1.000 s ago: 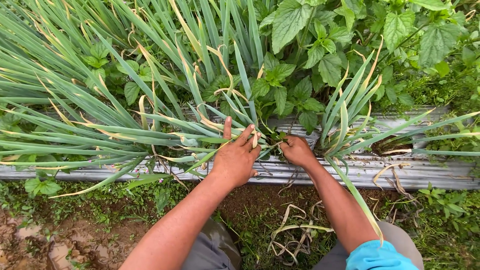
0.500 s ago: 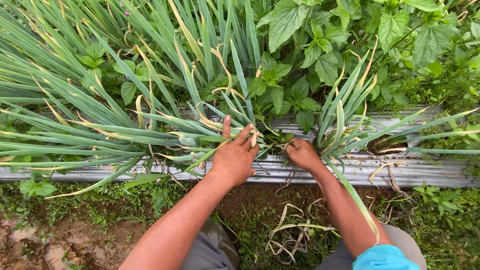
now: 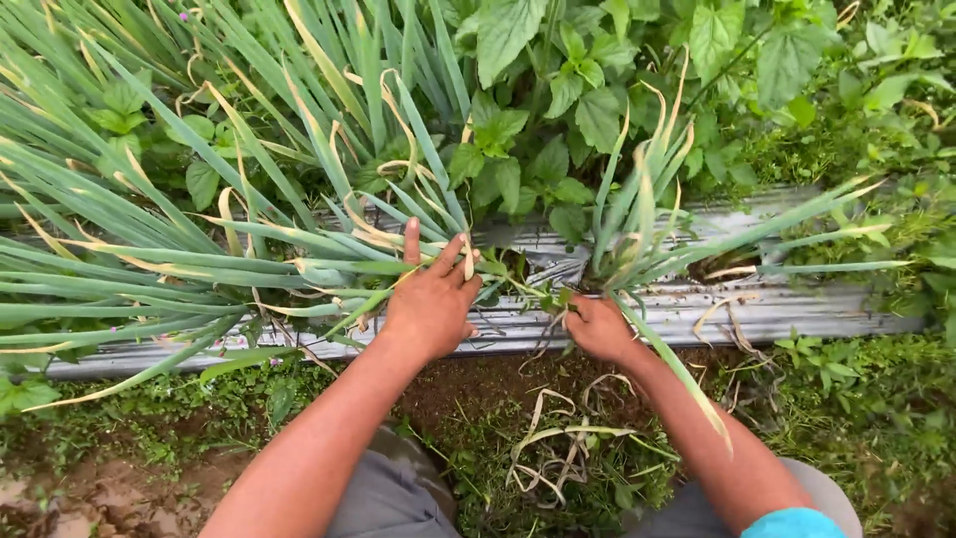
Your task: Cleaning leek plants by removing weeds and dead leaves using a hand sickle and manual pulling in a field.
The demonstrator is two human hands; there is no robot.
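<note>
The head view looks straight down on a garden bed covered with a silvery plastic sheet (image 3: 797, 309) that runs left to right across the middle of the scene. Long green onion leaves (image 3: 199, 259) grow through holes in the sheet; many of them lean far to the left, and several have yellow, dried tips. A second, smaller clump of onion leaves (image 3: 637, 209) stands more upright to the right of centre. Behind both clumps, on the far side, broad-leaved weeds (image 3: 538, 120) crowd the bed.

The left hand (image 3: 430, 304) lies palm down on the base of the big clump, where the stalks come out of the sheet. Its fingers are spread apart, the forefinger pointing away and the others fanned to the right, pressing over the stalks rather than closed around them. The stalks pass under and to the left of the fingers.

The right hand (image 3: 600, 327) is at the near foot of the smaller clump, curled into a loose fist. Thin dry strands and small leaves (image 3: 551, 299) show just left of its knuckles; whether the fingers are clamped on them cannot be told.

On the near side, pulled yellow leaves (image 3: 558, 438) lie on the bare soil (image 3: 478, 384) between the person's knees.
</note>
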